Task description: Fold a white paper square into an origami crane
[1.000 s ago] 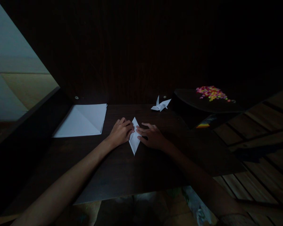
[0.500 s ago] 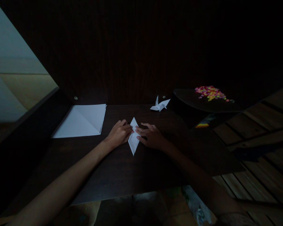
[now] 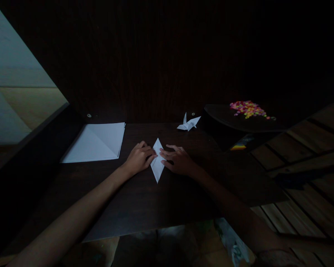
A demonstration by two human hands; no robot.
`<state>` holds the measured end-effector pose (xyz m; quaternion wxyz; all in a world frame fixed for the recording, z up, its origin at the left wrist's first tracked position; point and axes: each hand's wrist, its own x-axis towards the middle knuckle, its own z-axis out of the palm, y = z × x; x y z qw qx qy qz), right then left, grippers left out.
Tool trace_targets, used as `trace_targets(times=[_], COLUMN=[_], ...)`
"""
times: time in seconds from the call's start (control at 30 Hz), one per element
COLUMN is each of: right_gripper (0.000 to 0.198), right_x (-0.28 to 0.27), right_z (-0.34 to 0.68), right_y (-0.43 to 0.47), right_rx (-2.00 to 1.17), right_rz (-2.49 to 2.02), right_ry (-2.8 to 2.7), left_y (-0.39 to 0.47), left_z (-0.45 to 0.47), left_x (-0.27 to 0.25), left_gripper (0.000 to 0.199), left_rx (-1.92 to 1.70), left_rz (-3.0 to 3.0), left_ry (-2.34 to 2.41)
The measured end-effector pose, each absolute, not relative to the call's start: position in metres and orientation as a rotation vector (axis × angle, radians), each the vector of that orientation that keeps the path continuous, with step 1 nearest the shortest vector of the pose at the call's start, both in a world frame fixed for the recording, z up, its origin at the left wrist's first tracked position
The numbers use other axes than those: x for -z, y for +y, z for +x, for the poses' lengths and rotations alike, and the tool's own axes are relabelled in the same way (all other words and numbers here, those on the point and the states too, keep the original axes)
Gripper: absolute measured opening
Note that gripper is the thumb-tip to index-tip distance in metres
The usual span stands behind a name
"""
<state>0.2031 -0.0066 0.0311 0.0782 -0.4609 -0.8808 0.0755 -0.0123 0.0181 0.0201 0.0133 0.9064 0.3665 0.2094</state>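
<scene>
A white sheet of origami paper (image 3: 157, 171), folded into a narrow diamond, lies on the dark tabletop in front of me. Its long points face toward and away from me. My left hand (image 3: 141, 157) has its fingers bent together at the diamond's left edge, closed on it. From the right, my right hand (image 3: 178, 159) rests its fingertips on the paper's right half, fingers spread and open. Behind, to the right, stands a finished white paper crane (image 3: 188, 124). The undersides of both hands' fingers are hidden.
A stack of white paper sheets (image 3: 96, 142) lies at the left, the top one creased. On a raised corner shelf (image 3: 219, 115) at the right sits a heap of small colourful pieces (image 3: 249, 109). A dark panel (image 3: 156, 74) rises behind the tabletop (image 3: 128, 207).
My left fingers have shifted slightly at the diamond's left edge, with the thumb a little lower. The right hand and the paper stay almost in place.
</scene>
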Motion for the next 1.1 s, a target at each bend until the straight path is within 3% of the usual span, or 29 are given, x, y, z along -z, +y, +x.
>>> trace_targets(times=[0.23, 0.63, 1.1], right_gripper=[0.041, 0.042, 0.042], right_x=[-0.03, -0.031, -0.032], right_z=[0.204, 0.203, 0.205], right_y=[-0.007, -0.006, -0.006], right_rx=[-0.203, -0.222, -0.231], right_rz=[-1.373, -1.377, -1.372], right_ry=[-2.637, -2.647, -2.657], left_y=[0.019, 0.013, 0.009], left_z=[-0.021, -0.024, -0.018], left_x=[-0.016, -0.024, -0.03], left_gripper=[0.025, 0.045, 0.041], left_rx=[-0.695, -0.435, -0.45], left_rz=[2.776, 2.945, 2.963], left_ry=[1.103, 1.184, 1.183])
